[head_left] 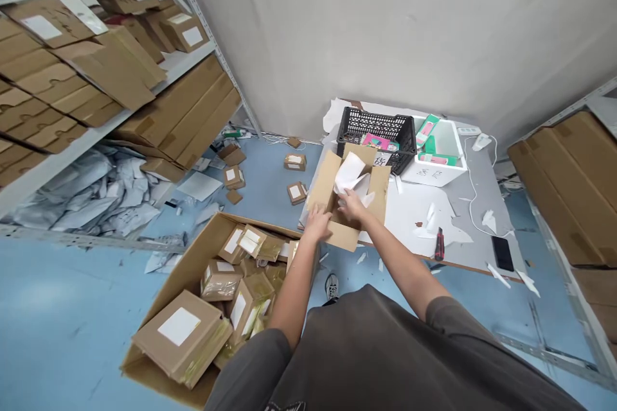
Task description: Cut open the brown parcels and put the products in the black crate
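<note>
An open cardboard box stands at the left end of the table, its flaps spread outward. Crumpled white paper sticks up from inside it. My left hand is at the box's near left corner, its fingers curled over the cardboard edge. Reaching into the box, my right hand has its fingers closed at the lower part of the paper. The inside of the box below the paper is mostly hidden.
Behind the box are a black crate and a white bin with green-and-pink packages. A red utility knife and a phone lie near the table's front edge. A large carton of taped parcels stands left; shelves flank both sides.
</note>
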Action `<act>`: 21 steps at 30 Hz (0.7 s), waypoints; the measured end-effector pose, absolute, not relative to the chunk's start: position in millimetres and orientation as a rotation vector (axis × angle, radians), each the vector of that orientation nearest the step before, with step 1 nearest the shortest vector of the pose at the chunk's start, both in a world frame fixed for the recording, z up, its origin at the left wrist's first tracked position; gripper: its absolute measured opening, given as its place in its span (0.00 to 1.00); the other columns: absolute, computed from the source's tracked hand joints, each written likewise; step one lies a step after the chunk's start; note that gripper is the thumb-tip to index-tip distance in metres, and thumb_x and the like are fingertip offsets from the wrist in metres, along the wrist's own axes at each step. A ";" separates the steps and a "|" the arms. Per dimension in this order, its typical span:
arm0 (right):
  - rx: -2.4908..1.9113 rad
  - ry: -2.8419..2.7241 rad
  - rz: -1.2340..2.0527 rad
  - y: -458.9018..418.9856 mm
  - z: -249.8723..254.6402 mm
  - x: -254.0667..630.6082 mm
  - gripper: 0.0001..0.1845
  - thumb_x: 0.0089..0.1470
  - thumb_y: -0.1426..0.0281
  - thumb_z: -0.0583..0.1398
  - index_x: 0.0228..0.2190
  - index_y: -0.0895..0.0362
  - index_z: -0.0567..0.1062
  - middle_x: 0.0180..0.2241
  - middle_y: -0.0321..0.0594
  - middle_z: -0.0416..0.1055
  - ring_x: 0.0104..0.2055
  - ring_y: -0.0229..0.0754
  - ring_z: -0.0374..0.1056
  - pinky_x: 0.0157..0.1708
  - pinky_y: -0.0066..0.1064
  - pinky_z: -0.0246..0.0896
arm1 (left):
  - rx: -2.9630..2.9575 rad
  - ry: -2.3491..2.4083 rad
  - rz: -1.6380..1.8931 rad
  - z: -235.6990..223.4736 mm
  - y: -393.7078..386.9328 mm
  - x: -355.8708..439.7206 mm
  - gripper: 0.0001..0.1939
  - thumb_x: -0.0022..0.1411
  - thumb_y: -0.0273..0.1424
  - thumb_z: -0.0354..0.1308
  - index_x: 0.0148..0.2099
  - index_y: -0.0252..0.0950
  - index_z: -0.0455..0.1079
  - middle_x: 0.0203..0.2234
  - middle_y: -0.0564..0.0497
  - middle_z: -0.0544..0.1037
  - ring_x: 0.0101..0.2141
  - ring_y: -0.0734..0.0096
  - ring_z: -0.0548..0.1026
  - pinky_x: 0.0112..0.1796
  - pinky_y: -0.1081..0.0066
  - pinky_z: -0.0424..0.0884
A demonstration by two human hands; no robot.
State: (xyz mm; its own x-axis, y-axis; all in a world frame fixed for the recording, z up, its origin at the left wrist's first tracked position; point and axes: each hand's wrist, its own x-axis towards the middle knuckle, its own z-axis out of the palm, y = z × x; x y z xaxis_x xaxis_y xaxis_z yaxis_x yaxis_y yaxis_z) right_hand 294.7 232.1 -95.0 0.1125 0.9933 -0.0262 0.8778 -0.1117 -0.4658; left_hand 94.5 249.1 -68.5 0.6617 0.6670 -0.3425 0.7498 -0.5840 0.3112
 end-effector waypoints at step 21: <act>-2.567 -1.779 0.584 122.9 -100.4 293.1 0.23 0.56 0.60 0.73 0.51 0.58 0.83 0.77 0.63 0.43 0.75 0.75 0.49 0.68 0.59 0.49 | 2.490 1.249 -0.081 -96.9 237.4 95.7 0.13 0.65 0.26 0.64 0.49 0.43 0.82 0.75 0.45 0.59 0.74 0.45 0.55 0.65 0.43 0.65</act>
